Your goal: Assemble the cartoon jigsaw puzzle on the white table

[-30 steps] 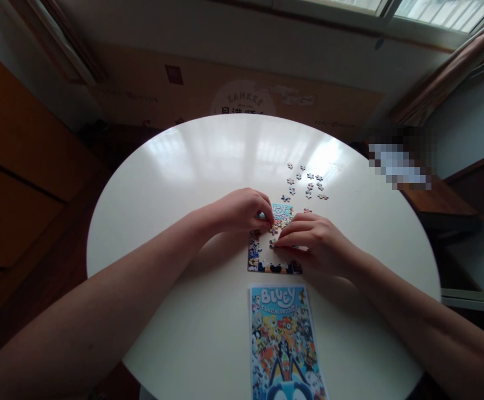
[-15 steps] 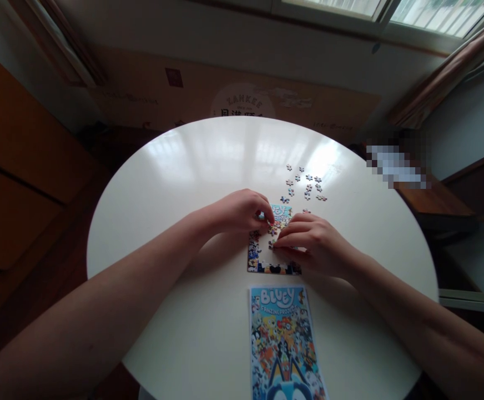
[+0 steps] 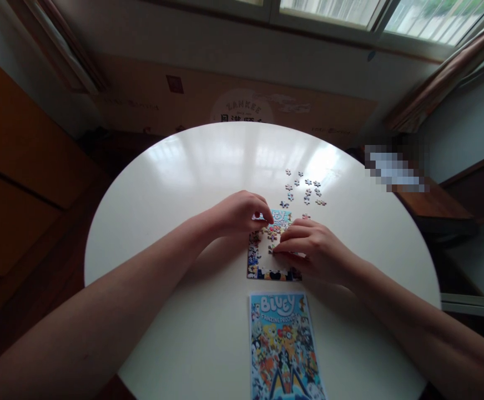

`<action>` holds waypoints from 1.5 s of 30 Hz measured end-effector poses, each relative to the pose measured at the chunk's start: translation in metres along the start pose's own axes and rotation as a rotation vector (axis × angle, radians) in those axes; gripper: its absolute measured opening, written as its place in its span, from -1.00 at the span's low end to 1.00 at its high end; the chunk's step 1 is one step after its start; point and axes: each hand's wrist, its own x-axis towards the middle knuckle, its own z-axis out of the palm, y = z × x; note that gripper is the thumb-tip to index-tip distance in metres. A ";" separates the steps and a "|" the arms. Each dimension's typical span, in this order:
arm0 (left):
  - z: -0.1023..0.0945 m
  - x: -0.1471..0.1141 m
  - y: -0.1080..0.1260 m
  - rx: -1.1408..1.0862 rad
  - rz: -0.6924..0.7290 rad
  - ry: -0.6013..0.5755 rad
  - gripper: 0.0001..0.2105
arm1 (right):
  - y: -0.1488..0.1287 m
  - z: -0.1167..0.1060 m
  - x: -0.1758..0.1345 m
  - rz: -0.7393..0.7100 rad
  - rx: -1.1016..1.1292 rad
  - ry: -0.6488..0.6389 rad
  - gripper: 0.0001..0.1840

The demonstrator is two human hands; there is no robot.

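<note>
A partly assembled jigsaw puzzle [image 3: 253, 256] lies on the white table, its border joined around an open middle. My left hand [image 3: 244, 214] bends over the upper left of the puzzle, thumb and index finger closed near the top rows; what they hold, if anything, is hidden. My right hand [image 3: 311, 243] covers the puzzle's right side, its fingertips pinching a small puzzle piece [image 3: 271, 250] over the bare middle. Another piece [image 3: 272, 236] sits just above that one, below the filled top rows.
Several loose puzzle pieces [image 3: 308, 192] are scattered beyond the puzzle on the round white table [image 3: 162, 183]. A printed Bluey picture sheet [image 3: 286, 344] lies nearer me. A wooden bench [image 3: 433, 194] stands past the table's right edge.
The view has tilted up slightly, so everything sits a little lower. My left fingertips have lifted slightly from the piece below the top rows. My right hand has hardly moved.
</note>
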 end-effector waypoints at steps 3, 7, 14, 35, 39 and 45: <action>-0.003 0.000 0.000 0.008 0.001 0.058 -0.84 | 0.000 0.000 0.000 -0.007 0.007 0.006 -0.84; -0.005 0.000 -0.001 0.025 -0.005 0.117 -0.84 | 0.000 0.000 0.000 -0.011 0.012 0.003 -0.83; -0.006 0.000 -0.005 0.050 -0.011 0.153 -0.85 | 0.005 -0.005 -0.002 -0.031 0.052 0.182 -0.89; -0.008 0.002 -0.012 0.097 -0.134 0.257 -0.85 | 0.026 -0.014 -0.011 0.278 0.018 0.548 -0.91; -0.007 0.002 -0.012 0.092 -0.161 0.277 -0.84 | 0.026 -0.013 -0.012 0.310 0.032 0.544 -0.91; -0.008 0.002 -0.013 0.075 -0.165 0.288 -0.84 | 0.027 -0.011 -0.011 0.276 0.053 0.561 -0.92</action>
